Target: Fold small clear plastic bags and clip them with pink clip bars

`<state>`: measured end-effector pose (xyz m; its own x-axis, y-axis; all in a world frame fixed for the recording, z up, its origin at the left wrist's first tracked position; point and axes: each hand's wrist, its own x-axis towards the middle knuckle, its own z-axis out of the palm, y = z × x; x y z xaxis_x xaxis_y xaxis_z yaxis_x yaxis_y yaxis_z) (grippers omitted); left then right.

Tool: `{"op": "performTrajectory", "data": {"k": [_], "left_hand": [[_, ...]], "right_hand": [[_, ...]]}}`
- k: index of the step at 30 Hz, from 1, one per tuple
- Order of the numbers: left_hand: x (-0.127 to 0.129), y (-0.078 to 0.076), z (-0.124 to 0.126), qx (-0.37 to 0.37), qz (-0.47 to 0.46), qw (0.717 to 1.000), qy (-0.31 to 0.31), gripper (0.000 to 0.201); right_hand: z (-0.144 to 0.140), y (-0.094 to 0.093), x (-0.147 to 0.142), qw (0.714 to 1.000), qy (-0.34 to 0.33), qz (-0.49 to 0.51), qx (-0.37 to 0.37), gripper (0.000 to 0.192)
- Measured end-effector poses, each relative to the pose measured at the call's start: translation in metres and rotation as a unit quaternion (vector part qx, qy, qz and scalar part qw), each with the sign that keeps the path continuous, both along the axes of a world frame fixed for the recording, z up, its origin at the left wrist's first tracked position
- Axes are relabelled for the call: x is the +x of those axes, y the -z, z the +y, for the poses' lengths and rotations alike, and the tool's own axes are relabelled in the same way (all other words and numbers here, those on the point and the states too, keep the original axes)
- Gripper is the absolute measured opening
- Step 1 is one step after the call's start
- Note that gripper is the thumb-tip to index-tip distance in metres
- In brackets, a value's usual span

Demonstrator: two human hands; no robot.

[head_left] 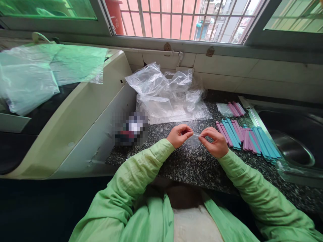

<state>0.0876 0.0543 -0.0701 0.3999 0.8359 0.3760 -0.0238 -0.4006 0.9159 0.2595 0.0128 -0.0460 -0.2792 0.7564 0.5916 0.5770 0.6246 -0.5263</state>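
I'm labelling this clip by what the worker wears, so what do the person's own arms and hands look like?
The left sleeve and right sleeve are long, light green and wrinkled, of loose cloth, ending in cuffs at the wrists. The left hand and right hand are gloveless. No printed markings show on the sleeves.

barred window (181, 14) above pale tiled wall (222, 66), speckled dark counter (196, 168), sink (290, 146)
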Motion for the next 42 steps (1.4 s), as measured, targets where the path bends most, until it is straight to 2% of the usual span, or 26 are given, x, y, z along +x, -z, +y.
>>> {"op": "performTrajectory", "data": {"k": [11,17,23,34,42], "left_hand": [[-0.0013,-0.0008,-0.0014,-0.004,0.030,0.999,0.025,0.016],[-0.0023,-0.0032,-0.0013,0.060,0.040,0.997,0.021,0.014],[-0.0021,-0.0026,-0.0005,0.081,0.035,0.996,0.012,0.014],[-0.0020,-0.0011,-0.0001,0.072,0.021,0.997,0.005,0.015],[-0.0038,-0.0021,0.0011,0.048,0.008,0.999,0.000,0.019]], "right_hand": [[0.0013,0.0012,-0.0010,1.000,-0.005,-0.025,0.013,0.013],[0.0009,0.0015,-0.0020,0.999,-0.006,-0.028,0.015,0.013],[0.0014,0.0020,-0.0020,1.000,-0.005,-0.026,0.015,0.013],[0.0031,0.0047,0.0003,1.000,-0.008,-0.001,-0.003,0.010],[0.0007,0.0019,0.0020,0.998,0.020,0.044,-0.030,0.011]]}}
